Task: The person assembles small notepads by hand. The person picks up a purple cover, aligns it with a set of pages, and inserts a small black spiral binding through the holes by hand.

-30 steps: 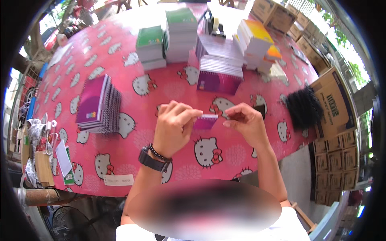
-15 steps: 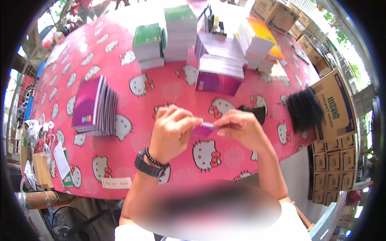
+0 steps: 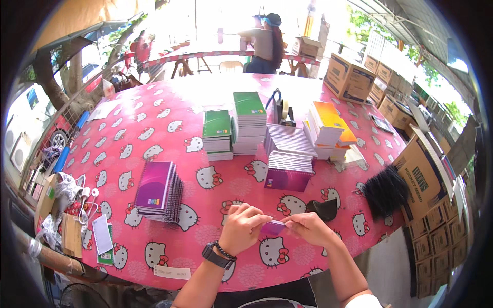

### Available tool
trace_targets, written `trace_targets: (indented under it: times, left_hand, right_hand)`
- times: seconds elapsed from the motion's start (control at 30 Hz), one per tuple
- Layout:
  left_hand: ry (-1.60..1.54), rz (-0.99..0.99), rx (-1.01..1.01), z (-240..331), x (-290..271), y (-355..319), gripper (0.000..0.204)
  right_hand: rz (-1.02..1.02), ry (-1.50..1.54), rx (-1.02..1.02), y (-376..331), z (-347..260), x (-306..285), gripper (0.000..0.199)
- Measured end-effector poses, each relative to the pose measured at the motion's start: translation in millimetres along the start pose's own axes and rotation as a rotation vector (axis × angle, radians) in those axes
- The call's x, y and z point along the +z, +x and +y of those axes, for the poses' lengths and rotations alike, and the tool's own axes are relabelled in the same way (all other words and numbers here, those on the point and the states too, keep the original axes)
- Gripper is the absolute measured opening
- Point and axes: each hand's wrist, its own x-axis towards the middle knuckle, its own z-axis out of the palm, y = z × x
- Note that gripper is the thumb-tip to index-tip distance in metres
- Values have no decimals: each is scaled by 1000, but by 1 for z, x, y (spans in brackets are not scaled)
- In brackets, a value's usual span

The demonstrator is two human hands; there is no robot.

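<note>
over a pink cartoon-cat tablecloth (image 3: 154, 123), both hands have drawn a little nearer the table's near edge than a second ago and kept their pinch; the view itself has tipped up, so more of the far side shows. the work on the small piece looks in mid-step, not finished. at near left, a stack of purple spiral notebooks (image 3: 158, 191) leans on the cloth, untouched. the left hand (image 3: 245, 227), wearing a dark watch and bead bracelet, has its fingers closed narrow on the left end of a small purple slip (image 3: 273, 228), held just above the cloth near the front edge. the right hand (image 3: 308, 229) pinches the slip's right end the same way, the two hands almost touching. beyond them stand green-covered notebook stacks (image 3: 233, 126), a purple-fronted pile (image 3: 288, 159) and an orange-topped pile (image 3: 328, 126). a tape dispenser (image 3: 282, 110) sits behind. at right, a black bristly bundle (image 3: 385, 191) lies near the edge. brown cardboard cartons (image 3: 426, 177) crowd the right side and far right; they appear shut, so their contents cannot be told.
</note>
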Motion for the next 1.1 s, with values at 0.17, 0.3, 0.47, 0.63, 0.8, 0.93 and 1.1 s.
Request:
trace_targets:
  times: [0.17,0.3,0.47,0.63,0.8,0.93,1.1]
  left_hand:
    - [8,-1,-25,5,-1,-2,24]
    - [-20,4,-34,9,6,0,20]
    - [-2,-2,-67,8,3,-6,19]
    - [7,-1,-59,8,4,-5,18]
    - [34,16,-49,10,8,-5,17]
    - [17,7,-37,9,5,-6,14]
    - [-11,26,-9,9,16,-3,14]
  right_hand:
    - [139,-166,-114,-8,0,6,24]
    - [190,-383,-228,-16,12,2,25]
    - [259,-188,-122,-12,-5,24,14]
    - [368,-342,-267,-8,14,30,14]
    - [406,-378,-374,-12,9,32,28]
    - [416,-419,-419,-9,8,40,40]
    - [467,-430,-410,-11,12,33,41]
